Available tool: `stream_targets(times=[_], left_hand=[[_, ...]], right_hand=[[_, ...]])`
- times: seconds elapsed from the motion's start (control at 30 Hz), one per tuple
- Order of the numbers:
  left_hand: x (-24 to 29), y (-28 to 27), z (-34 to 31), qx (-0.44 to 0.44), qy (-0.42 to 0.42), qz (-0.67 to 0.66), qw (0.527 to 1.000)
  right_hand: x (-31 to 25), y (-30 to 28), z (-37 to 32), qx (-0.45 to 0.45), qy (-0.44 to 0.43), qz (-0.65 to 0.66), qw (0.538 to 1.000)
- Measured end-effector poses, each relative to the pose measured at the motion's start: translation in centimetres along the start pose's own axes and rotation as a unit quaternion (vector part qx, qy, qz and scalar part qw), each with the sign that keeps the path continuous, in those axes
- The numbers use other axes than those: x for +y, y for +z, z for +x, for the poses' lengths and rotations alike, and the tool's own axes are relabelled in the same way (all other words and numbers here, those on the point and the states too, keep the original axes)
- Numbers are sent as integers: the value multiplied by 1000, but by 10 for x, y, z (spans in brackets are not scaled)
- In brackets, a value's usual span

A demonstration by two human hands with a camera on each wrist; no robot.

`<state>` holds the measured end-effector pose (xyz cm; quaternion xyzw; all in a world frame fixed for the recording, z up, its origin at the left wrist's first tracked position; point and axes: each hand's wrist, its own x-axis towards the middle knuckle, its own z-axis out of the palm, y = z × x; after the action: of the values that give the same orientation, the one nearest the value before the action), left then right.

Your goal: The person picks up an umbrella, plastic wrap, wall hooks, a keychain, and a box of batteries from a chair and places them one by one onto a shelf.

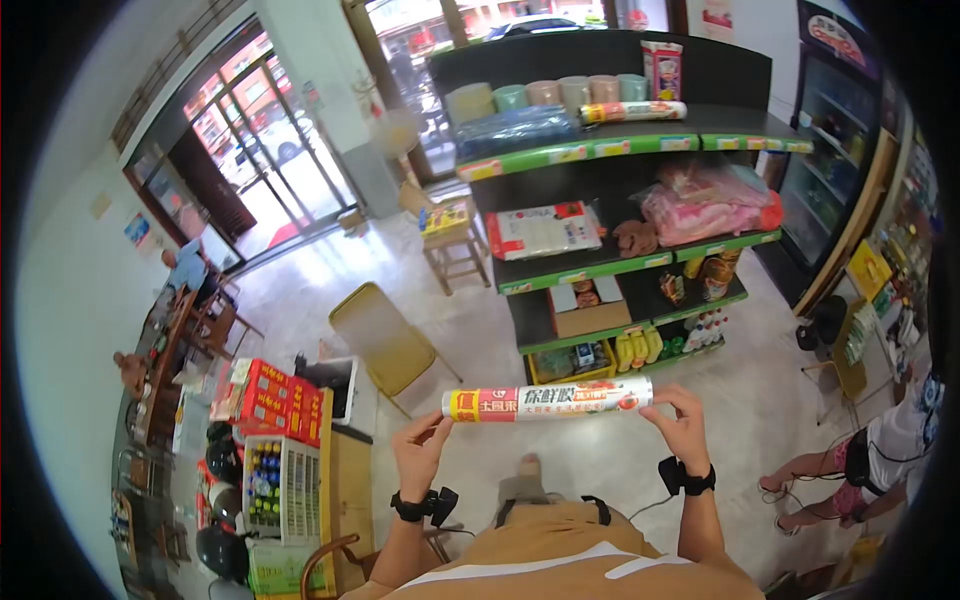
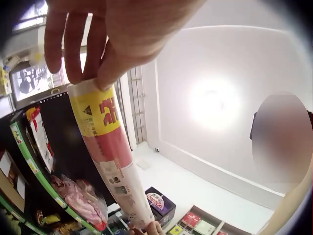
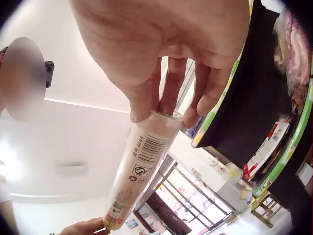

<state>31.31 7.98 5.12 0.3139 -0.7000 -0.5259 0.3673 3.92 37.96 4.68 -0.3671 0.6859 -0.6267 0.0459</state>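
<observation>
A roll of cling film (image 1: pixel 548 400) in printed yellow, red and white wrapping is held level in front of the body in the head view. At its yellow end, my left hand (image 1: pixel 421 447) pinches the rim between thumb and fingers. My right hand (image 1: pixel 684 426) pinches the white end in the same way. In the left wrist view the thumb of the left hand (image 2: pixel 122 39) presses the yellow end. A barcode on the wrapping faces the right wrist view, just below the right hand (image 3: pixel 171 54).
Ahead stands a shelf unit (image 1: pixel 560 150) with several paper rolls (image 1: pixel 575 92) and another wrapped roll (image 1: pixel 633 112) on top. A yellow chair (image 1: pixel 385 335) is left of centre. Crates and red boxes (image 1: pixel 280 400) are stacked at left. Another person (image 1: pixel 880 450) is at right.
</observation>
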Motion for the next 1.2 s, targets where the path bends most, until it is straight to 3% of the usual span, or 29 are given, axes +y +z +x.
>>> stream_targets(times=[0.13,0.33,0.43,0.57,0.67,0.77,0.93,1.03,1.1,1.13,1.2], left_hand=[[-5,55,43,-86,33,-17,996],[-21,149,98,-171,55,-42,983],[-16,197,137,-205,47,-36,977],[9,256,202,-243,133,-56,959],[28,286,240,-242,148,-84,955],[37,311,270,-188,164,-64,966],[44,338,303,-154,124,-107,974],[52,348,317,-152,143,-96,973],[70,352,323,-164,138,-119,969],[80,353,326,-168,129,-126,969],[89,358,334,-171,114,-152,967]], right_hand=[[9,-38,2,67,13,-53,996],[33,-78,29,166,42,-30,985],[48,-104,51,187,48,-64,979],[56,-146,102,156,58,-112,980],[64,-163,157,185,67,-91,976],[72,-174,210,193,91,-90,973],[90,-189,273,169,31,-98,980],[89,-196,300,176,-9,-125,976],[79,-197,323,191,-32,-169,966],[73,-203,334,178,-49,-257,949],[71,-210,357,168,-62,-268,947]])
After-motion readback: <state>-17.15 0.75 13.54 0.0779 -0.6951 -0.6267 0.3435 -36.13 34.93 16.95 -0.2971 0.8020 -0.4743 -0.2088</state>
